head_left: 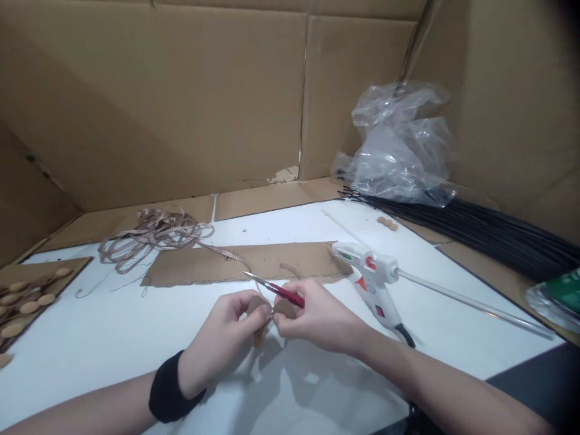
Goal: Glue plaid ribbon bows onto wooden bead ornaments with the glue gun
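My left hand (238,323) is closed, its thumb and fingers pinching a small brown bow-shaped piece (284,307) with two rounded lobes. On the other lobe are the fingers of my right hand (312,314), also closed. That hand holds red-handled scissors (287,294) as well, their metal tips pointing left and away from me. A bit of tan material (258,338) hangs under the left fingers. Just beyond my hands lies a flat cardboard strip (181,267), with a short cut of checked ribbon (289,267) on it.
A pile of checked ribbon (156,232) lies at the back left. To the right rests a white glue gun (378,284) with a long glue stick (471,302). Round tan pieces (29,307) sit on cardboard at far left. Black rods (480,232) and a plastic bag (394,151) are back right.
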`<state>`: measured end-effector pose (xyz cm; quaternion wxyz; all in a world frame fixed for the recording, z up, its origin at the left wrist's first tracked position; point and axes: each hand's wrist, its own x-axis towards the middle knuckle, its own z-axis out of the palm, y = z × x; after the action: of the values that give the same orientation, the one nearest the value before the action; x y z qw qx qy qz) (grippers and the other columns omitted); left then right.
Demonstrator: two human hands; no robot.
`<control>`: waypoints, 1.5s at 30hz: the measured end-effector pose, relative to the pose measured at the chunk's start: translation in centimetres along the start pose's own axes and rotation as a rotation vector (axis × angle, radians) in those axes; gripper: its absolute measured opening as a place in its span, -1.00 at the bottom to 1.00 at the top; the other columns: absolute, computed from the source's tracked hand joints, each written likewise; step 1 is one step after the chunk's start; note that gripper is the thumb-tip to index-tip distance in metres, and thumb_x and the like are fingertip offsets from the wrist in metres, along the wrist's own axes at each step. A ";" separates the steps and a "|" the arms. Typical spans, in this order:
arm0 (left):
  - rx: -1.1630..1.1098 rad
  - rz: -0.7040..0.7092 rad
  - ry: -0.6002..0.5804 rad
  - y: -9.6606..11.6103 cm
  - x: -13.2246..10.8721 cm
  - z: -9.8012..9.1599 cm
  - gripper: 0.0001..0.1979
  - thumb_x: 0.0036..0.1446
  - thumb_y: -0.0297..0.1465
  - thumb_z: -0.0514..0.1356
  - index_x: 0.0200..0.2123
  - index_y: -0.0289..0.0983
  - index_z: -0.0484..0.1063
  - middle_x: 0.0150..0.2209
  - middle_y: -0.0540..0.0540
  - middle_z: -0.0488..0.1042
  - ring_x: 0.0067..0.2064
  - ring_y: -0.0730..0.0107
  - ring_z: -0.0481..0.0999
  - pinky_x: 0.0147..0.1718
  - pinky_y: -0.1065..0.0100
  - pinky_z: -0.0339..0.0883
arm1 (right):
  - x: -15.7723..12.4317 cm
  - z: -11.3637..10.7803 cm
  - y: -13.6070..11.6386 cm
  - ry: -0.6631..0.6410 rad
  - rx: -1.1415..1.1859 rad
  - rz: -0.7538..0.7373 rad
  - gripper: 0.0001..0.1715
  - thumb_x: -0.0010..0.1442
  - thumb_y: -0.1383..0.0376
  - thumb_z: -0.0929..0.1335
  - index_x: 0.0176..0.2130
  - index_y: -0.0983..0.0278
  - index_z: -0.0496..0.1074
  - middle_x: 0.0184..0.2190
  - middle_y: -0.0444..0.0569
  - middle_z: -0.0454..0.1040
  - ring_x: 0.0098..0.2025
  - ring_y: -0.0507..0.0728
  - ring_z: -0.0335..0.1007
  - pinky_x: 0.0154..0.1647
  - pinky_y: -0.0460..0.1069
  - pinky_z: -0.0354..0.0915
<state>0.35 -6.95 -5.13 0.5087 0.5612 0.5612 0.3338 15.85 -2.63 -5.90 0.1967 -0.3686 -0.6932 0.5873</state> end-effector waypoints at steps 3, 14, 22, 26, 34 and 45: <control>-0.053 -0.012 -0.022 -0.2 0.0 0.2 -0.74 0.06 -0.37 0.05 -0.64 -0.30 0.22 -0.66 0.04 0.29 -0.59 0.51 0.25 -0.55 0.44 0.14 | 0.0 -0.1 -0.3 -0.046 0.045 -0.012 -0.93 -0.09 0.37 0.27 -0.53 0.29 0.20 -0.65 -0.26 0.05 -0.60 -0.08 -0.07 -0.64 -0.16 -0.08; 0.196 0.104 0.607 0.0 -2.1 -10.1 -0.82 -0.02 -0.29 0.11 -0.50 -0.30 0.34 -0.54 0.02 0.38 -0.52 0.46 0.36 -0.52 0.43 0.26 | 0.0 -1.0 -0.4 0.200 -0.075 0.058 -0.66 0.04 0.05 0.27 -0.43 0.30 0.27 -0.64 -0.24 0.03 -0.64 -0.06 -0.09 -0.68 -0.13 -0.12; 0.463 -0.095 1.284 -1.6 -12.8 -22.7 -0.72 -0.06 -0.22 0.11 -0.64 -0.30 0.33 -0.75 0.08 0.29 -0.40 0.31 0.46 -0.58 0.42 0.09 | -0.4 -0.5 0.1 0.223 -0.073 -0.026 -0.62 0.06 0.01 0.24 -0.48 0.26 0.21 -0.62 -0.24 -0.01 -0.61 -0.03 -0.09 -0.64 -0.12 -0.09; 0.670 0.001 1.229 0.5 -13.5 -20.9 -0.64 0.07 -0.36 0.00 -0.66 -0.46 0.32 -0.76 0.08 0.25 -0.25 0.39 0.44 -0.54 0.37 -0.07 | -0.3 -0.4 0.4 0.279 -0.062 -0.085 -0.56 0.05 -0.02 0.23 -0.59 0.23 0.08 -0.65 -0.24 -0.03 -0.61 -0.03 -0.10 -0.64 -0.11 -0.10; 0.528 0.297 0.582 3.5 -3.8 -6.6 -0.73 0.12 -0.24 0.03 -0.51 -0.27 0.35 -0.51 0.03 0.44 -0.43 0.47 0.42 -0.42 0.46 0.25 | -1.5 -0.8 -1.1 0.406 -0.016 -0.215 -0.71 0.02 0.15 0.31 -0.40 0.34 0.44 -0.65 -0.26 -0.07 -0.61 -0.04 -0.08 -0.60 -0.11 -0.07; 0.248 0.261 0.134 3.1 0.8 1.0 -0.61 0.16 -0.20 -0.03 -0.62 -0.28 0.22 -0.58 0.02 0.32 -0.47 0.45 0.35 -0.41 0.45 0.19 | -1.5 -1.3 -1.5 0.423 0.094 -0.266 -0.82 0.00 0.25 0.35 -0.40 0.30 0.51 -0.70 -0.29 -0.12 -0.64 -0.08 -0.15 -0.65 -0.15 -0.09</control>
<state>2.28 -5.88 -2.60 0.3494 0.6642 0.5530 0.3619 17.34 -2.94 -3.95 0.4298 -0.3793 -0.6508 0.4978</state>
